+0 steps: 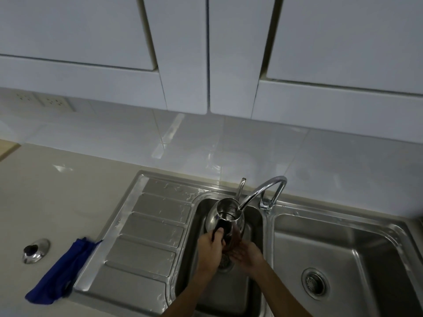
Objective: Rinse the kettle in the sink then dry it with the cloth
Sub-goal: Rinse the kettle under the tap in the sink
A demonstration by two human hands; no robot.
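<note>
A shiny steel kettle (223, 216) with a long thin spout hangs over the left sink bowl (231, 291), its open top under the mouth of the curved chrome tap (263, 191). My left hand (209, 249) grips the kettle's dark handle with the thumb on top. Cupped palm-up, my right hand (246, 253) rests under the kettle's near lower side, touching it. A blue cloth (61, 273) lies crumpled on the counter at the left, partly over the draining board's edge. I cannot tell whether water is running.
A ribbed steel draining board (146, 236) with water drops lies left of the bowl. A second bowl (338, 271) with a drain sits to the right. A round metal fitting (35, 250) is set in the beige counter. White wall cupboards (206, 53) hang overhead.
</note>
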